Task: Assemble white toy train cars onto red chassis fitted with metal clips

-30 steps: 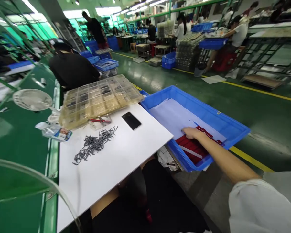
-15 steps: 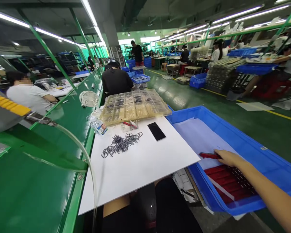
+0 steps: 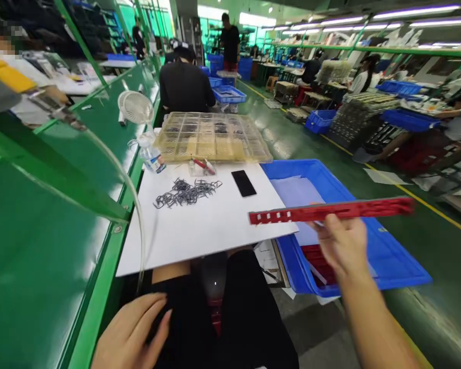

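My right hand (image 3: pixel 341 245) is closed on a long red perforated strip (image 3: pixel 330 210), held level above the blue bin (image 3: pixel 372 241) and the right edge of the white board (image 3: pixel 207 230). More red strips (image 3: pixel 315 256) lie in the bin on a white sheet. My left hand (image 3: pixel 132 333) rests on my dark-clothed lap below the board, fingers stretched out and holding nothing. A heap of small dark metal clips (image 3: pixel 186 191) lies on the board, with a black phone (image 3: pixel 243 183) beside it.
A yellowish compartment tray (image 3: pixel 211 137) sits at the board's far end, with a red-handled tool (image 3: pixel 203 164), a water bottle (image 3: pixel 149 154) and a small fan (image 3: pixel 135 107) near it. A green conveyor (image 3: pixel 42 256) runs on the left. A person in black (image 3: pixel 186 84) sits ahead.
My right hand has lifted one red strip out of the blue bin and brought it up toward the white board. My view has dropped, and my left hand has come into sight.
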{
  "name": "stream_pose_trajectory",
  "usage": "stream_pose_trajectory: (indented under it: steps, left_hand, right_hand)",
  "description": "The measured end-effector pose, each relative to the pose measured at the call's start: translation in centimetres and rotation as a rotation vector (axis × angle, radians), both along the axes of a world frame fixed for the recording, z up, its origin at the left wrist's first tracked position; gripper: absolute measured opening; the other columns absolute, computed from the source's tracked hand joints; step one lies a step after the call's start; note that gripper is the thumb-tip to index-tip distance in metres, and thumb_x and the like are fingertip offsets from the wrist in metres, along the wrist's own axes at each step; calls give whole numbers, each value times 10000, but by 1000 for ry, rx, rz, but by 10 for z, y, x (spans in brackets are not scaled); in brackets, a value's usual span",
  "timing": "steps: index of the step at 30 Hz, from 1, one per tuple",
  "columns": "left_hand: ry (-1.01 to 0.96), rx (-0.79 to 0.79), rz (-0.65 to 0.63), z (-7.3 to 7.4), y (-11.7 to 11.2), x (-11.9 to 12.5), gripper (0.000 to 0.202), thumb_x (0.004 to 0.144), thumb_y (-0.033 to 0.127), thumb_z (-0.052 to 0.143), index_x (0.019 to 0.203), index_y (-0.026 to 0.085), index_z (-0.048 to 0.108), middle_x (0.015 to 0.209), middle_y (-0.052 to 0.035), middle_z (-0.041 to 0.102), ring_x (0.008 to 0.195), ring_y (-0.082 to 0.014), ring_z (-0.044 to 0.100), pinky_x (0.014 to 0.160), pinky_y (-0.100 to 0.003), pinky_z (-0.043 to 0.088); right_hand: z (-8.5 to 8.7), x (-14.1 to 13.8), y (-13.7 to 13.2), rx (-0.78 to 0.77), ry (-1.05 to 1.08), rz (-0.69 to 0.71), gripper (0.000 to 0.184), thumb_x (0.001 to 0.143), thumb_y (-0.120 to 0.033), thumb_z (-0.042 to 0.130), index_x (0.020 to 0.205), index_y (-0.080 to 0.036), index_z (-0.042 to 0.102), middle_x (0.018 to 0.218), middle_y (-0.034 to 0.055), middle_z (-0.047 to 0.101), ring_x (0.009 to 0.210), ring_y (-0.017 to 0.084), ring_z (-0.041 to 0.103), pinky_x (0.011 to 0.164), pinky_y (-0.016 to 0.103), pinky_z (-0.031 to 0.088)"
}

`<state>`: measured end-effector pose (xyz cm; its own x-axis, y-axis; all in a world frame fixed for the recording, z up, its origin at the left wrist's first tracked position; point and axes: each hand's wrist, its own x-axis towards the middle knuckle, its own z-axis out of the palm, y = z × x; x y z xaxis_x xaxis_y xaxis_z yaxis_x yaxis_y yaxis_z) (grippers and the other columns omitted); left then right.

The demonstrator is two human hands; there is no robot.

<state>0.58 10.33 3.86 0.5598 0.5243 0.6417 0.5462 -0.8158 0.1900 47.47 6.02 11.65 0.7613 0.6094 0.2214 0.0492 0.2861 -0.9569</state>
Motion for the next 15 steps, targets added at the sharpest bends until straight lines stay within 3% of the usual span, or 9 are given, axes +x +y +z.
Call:
stream_pose_trajectory:
  steps: [3,6,10,15]
  left_hand:
    - [-20,49,-77,6,12,39,262,1050,165,714,1310,184,688,1124,-124,838,988,-263,822,876,-384,703]
    - [-78,46,-33,5,31,59,442,1050,269,771,1443,172,595,1262,-191,789,1129,-311,799,947,-442,707]
    - [-301,-152,-5,-6,52,66,662,1053,408,798,1591,216,464,1411,-208,703,1244,-308,759,953,-431,702]
    - [-431,-376,-118,-24,69,73,492,1094,418,739,1513,229,562,1299,-130,764,1097,-243,784,852,-360,685]
  right_hand:
    - [-39,-62,27,59,189,242,585,705,-620,1048,1055,-290,714,1014,15,868,1001,247,849,995,536,721]
    - [-67,-99,43,34,316,369,531,759,-584,1032,1067,-266,740,1047,35,879,1008,237,855,1029,526,717]
    - [-82,-122,55,-38,447,399,512,754,-560,1045,1038,-238,765,1040,38,881,966,233,857,1017,509,733]
    - [-91,-133,60,-167,479,409,556,732,-546,1056,1104,-245,774,1114,40,878,970,269,861,885,470,770]
